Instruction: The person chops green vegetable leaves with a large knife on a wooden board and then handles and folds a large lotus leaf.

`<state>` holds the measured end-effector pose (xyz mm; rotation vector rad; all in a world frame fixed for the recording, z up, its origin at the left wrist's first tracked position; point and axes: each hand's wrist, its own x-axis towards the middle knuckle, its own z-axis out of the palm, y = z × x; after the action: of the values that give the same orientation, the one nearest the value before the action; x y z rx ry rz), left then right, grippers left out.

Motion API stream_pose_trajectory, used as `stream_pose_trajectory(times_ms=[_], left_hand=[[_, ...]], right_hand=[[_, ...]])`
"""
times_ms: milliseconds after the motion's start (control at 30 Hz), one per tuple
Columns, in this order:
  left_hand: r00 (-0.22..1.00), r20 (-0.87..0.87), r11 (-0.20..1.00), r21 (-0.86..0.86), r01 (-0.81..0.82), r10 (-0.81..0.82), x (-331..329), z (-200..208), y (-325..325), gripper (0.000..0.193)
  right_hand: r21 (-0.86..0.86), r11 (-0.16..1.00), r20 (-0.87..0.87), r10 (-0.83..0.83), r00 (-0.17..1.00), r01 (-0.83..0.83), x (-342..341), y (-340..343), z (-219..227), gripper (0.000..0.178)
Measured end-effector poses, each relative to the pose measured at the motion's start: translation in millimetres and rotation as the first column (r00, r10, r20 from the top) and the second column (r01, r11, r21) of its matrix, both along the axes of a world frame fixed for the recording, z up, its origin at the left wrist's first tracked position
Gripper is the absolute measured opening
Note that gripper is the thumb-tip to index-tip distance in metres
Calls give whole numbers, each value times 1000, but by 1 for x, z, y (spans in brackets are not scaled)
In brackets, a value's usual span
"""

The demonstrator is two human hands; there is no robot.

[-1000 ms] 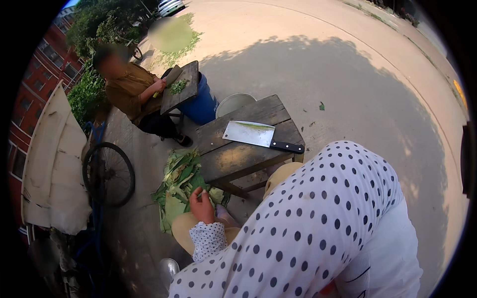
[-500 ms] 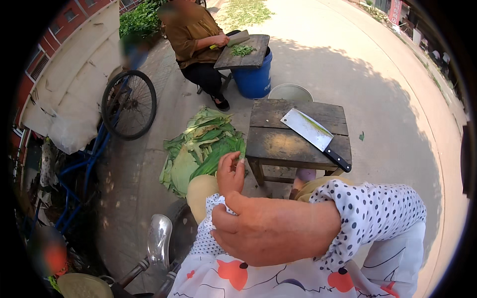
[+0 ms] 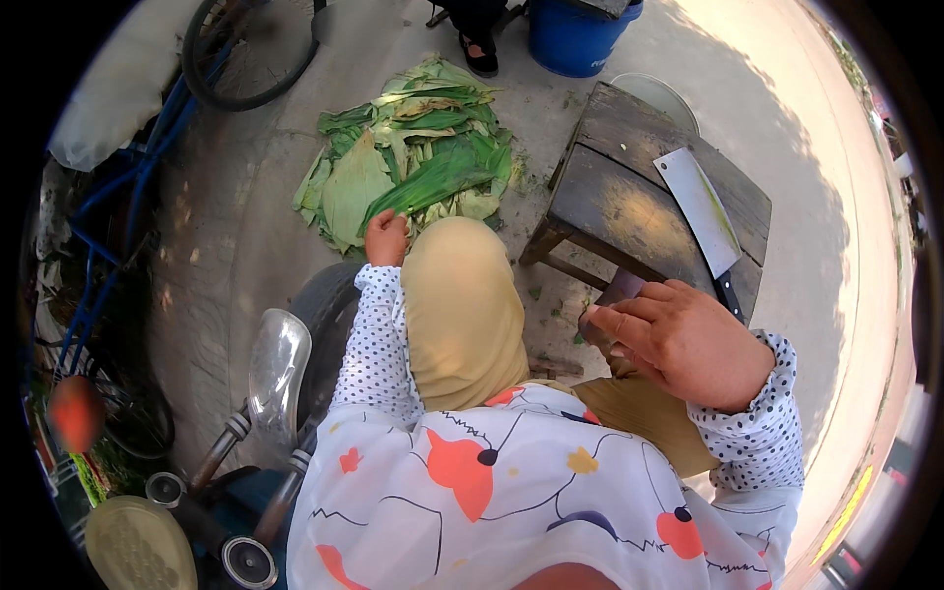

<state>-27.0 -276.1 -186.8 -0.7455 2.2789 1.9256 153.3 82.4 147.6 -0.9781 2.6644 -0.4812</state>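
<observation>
Grey ground [image 3: 226,211] w/ pale leaf pile [image 3: 346,187]; L hand [image 3: 385,238] grip narrow on long bright-green leaf [image 3: 442,179], R hand [image 3: 685,339] grip unclear.

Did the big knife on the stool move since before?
No. Against the stool, the big knife looks the same: blade slanting across the boards, handle by the near right corner. Only the camera's view has shifted.
</observation>
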Motion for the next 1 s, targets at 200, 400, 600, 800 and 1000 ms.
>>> stream_pose_trajectory(times_ms=[200,400,600,800,1000], left_hand=[[943,266,846,-440,301,-197,-10,-122,-17,53],[955,254,396,-870,295,-153,-51,-79,-4,60],[805,589,283,-763,581,-65,-73,-63,-19,55],[878,361,521,-707,478,-315,-54,-93,-30,42],[963,199,887,456,74,-183,-80,-23,-9,48]], right_hand=[[-15,996,92,-88,992,90,-12,17,-3,49],[65,980,198,-197,960,188,-18,28,-8,52],[73,977,225,-210,951,199,-25,33,-9,53],[31,984,173,-180,968,177,-26,29,-5,51],[2,989,105,-148,983,149,-15,29,-3,46]])
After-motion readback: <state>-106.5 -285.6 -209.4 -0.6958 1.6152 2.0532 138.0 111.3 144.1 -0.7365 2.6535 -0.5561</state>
